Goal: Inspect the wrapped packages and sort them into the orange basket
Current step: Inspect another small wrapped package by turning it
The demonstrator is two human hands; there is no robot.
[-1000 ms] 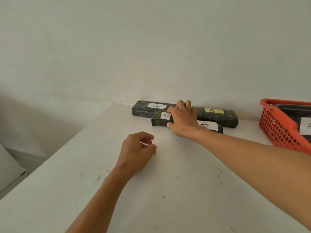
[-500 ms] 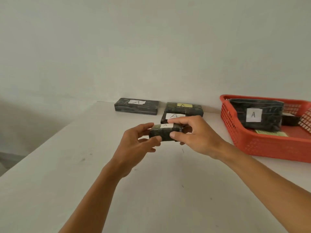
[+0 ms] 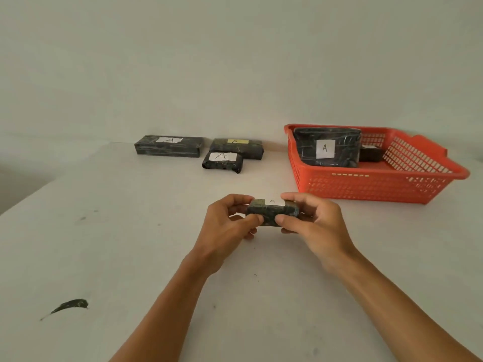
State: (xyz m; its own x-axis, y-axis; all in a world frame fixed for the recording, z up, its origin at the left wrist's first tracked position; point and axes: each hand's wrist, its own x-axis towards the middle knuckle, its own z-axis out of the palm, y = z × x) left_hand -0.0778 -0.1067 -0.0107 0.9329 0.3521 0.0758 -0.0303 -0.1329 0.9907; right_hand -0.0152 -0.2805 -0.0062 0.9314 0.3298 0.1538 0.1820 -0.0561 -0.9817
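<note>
A small dark wrapped package (image 3: 271,212) with a white "A" label is held above the table between both hands. My left hand (image 3: 227,226) pinches its left end and my right hand (image 3: 313,220) grips its right end. The orange basket (image 3: 379,186) stands to the right, near the wall, with a large dark package (image 3: 326,147) labelled "A" leaning inside and a smaller dark one (image 3: 371,154) behind it. Three more dark packages lie by the wall: a long one (image 3: 168,146), a yellow-labelled one (image 3: 237,147) and a short white-labelled one (image 3: 222,162).
The white table (image 3: 130,244) meets a plain wall at the back. Its left edge runs diagonally from the far corner toward me. A dark smear (image 3: 69,305) marks the tabletop at the near left.
My right hand lifted the small package from the row by the wall and brought it toward me. My left hand joined it and both now hold the package nearer to me.
</note>
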